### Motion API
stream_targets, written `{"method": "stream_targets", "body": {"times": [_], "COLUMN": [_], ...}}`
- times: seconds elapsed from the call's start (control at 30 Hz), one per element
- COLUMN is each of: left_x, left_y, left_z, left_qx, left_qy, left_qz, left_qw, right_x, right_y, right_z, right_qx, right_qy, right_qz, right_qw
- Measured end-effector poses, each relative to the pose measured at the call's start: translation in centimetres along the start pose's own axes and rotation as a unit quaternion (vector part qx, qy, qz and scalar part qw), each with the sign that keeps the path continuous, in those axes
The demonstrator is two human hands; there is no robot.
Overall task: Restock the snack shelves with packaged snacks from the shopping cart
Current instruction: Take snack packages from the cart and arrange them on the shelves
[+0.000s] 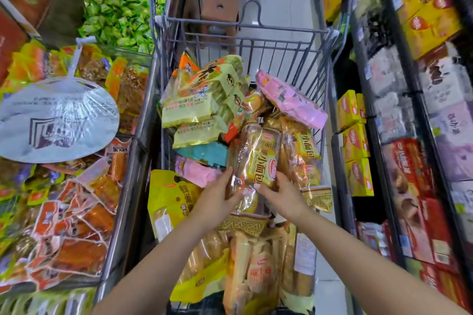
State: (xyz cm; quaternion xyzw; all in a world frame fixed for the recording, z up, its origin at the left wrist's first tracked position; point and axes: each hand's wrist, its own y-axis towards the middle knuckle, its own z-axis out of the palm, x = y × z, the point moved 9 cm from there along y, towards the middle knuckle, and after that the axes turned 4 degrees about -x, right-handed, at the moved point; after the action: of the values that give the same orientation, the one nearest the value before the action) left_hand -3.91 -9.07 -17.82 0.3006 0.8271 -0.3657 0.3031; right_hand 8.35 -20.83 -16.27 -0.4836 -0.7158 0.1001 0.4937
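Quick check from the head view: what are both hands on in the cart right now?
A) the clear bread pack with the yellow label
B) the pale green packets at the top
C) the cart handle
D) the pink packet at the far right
A: the left hand and right hand grip the lower end of the clear bread pack with the yellow label, one on each side, inside the grey wire shopping cart.

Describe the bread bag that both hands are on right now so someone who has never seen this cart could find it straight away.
Look into the grey wire shopping cart in the aisle, at the middle of its pile. The clear bread bag lies lengthwise there, the left hand and right hand gripping its near end. Unlike its neighbours, its yellow label faces up.
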Motion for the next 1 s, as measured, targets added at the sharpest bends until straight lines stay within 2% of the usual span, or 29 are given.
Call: {"method": "stream_targets", "body": {"times": [0.2,0.37,0.53,0.73,1.0], "left_x": [-0.8,-3.1,-7.8,-15.2,-22.6], "left_y": [-2.2,-5.6,-10.7,-18.5,-27.2], "left_z": [-0.6,-1.2,-1.4,2.0,9.3], "left_qx": [-0.006,-0.03,-0.083,-0.093,-0.049], "left_qy": [-0.076,-0.121,-0.171,-0.221,-0.241], "left_qz": [0.005,0.028,0.062,0.134,0.193], "left_qw": [0.997,0.992,0.98,0.962,0.95], "right_x": [0.9,1.2,0.7,-2.6,-9.8], "right_y": [-2.8,-6.6,-11.6,-20.4,-32.9], "right_z": [0.1,-1.0,-4.5,-9.4,-16.7], "right_qx": [0.005,-0.002,-0.046,-0.094,-0.177], "right_qy": [0.015,0.084,0.1,0.166,0.301], "right_qz": [-0.051,-0.104,-0.167,-0.246,-0.288], "right_qw": [0.999,0.991,0.98,0.95,0.891]}}
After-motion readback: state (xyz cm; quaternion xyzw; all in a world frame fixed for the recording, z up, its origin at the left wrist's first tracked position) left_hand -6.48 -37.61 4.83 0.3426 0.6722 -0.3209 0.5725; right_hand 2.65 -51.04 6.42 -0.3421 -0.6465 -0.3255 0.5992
